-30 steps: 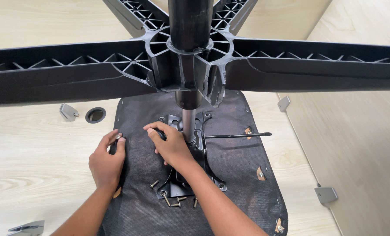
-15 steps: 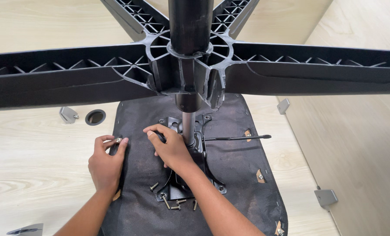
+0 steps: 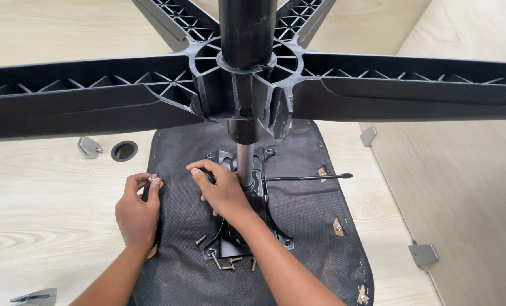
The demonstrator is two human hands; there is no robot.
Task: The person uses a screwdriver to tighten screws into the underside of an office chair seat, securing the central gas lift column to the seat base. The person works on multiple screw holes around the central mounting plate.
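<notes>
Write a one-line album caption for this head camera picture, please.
Left hand pinches a small bolt while right hand rests on the metal mechanism plate of an upturned office chair.

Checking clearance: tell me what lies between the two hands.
In the head view, only bare black seat underside lies between the left hand and right hand.

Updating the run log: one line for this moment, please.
left hand: pinches bolt | right hand: on seat plate | loose bolts on chair underside
</notes>
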